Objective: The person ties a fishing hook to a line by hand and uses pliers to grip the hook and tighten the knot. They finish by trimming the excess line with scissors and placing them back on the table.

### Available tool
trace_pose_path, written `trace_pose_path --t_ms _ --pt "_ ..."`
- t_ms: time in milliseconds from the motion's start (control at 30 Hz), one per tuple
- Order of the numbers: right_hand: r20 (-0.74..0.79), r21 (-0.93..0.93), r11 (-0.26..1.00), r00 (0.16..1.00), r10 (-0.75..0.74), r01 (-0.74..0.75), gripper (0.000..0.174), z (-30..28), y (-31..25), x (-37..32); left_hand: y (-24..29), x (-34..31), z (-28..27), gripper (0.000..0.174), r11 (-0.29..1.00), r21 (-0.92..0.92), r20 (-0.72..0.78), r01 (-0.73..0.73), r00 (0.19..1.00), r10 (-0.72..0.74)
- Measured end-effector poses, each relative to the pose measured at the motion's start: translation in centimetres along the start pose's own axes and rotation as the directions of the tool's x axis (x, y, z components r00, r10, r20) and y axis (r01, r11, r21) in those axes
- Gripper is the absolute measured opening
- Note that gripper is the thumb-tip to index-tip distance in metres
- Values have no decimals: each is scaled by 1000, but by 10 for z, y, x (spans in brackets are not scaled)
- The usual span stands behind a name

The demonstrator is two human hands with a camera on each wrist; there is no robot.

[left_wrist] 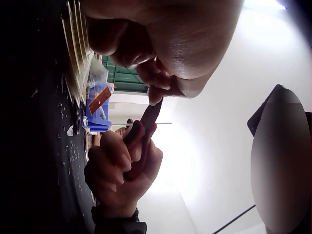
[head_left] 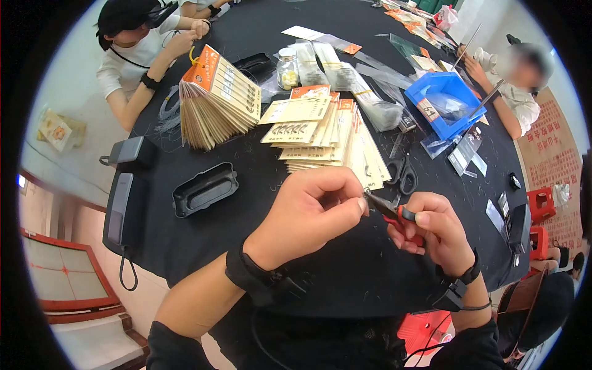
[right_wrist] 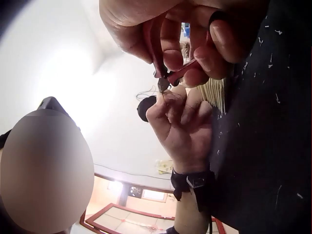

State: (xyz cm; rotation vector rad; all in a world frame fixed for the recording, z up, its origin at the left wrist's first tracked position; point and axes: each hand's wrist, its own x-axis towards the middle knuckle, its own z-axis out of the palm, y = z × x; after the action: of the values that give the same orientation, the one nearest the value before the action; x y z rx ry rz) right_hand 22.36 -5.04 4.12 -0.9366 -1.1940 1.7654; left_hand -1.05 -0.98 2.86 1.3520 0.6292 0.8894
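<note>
My right hand (head_left: 439, 229) grips red-handled pliers (head_left: 386, 211), its fingers curled around the handles and a dark ring on one finger. The dark pliers tips point at the fingertips of my left hand (head_left: 311, 213). There the thumb and forefinger pinch something tiny; it is mostly hidden and I cannot tell what it is. In the left wrist view the pliers (left_wrist: 151, 114) reach right up to the left fingertips. A fanned stack of pale cards (head_left: 314, 132) with hooks on them lies just beyond my left hand. Black scissors (head_left: 404, 176) lie beside the cards.
A second bundle of cards (head_left: 216, 98) stands back left, by a black plastic tray (head_left: 205, 190). Further back are a glass jar (head_left: 287, 69), plastic packets (head_left: 336, 65) and a blue bin (head_left: 444, 117). A power bank (head_left: 121, 206) lies left. Other people sit around the table.
</note>
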Motion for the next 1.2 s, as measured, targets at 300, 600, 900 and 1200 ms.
trace_pose_path --t_ms 300,600,900,1200 --pt "55 43 992 992 112 -115 37 3 -6 -1 0 1 0 7 1000 -3 13 -23 1000 23" --pt "72 82 978 980 186 -191 38 3 -7 -2 -3 2 0 9 1000 -2 18 -24 1000 24" --pt "126 129 961 965 229 -245 39 2 -8 -2 -2 2 0 8 1000 11 20 -14 1000 14" --pt "177 223 907 930 323 -357 42 -1 -7 -1 -4 2 -1 9 997 43 31 -66 997 64"
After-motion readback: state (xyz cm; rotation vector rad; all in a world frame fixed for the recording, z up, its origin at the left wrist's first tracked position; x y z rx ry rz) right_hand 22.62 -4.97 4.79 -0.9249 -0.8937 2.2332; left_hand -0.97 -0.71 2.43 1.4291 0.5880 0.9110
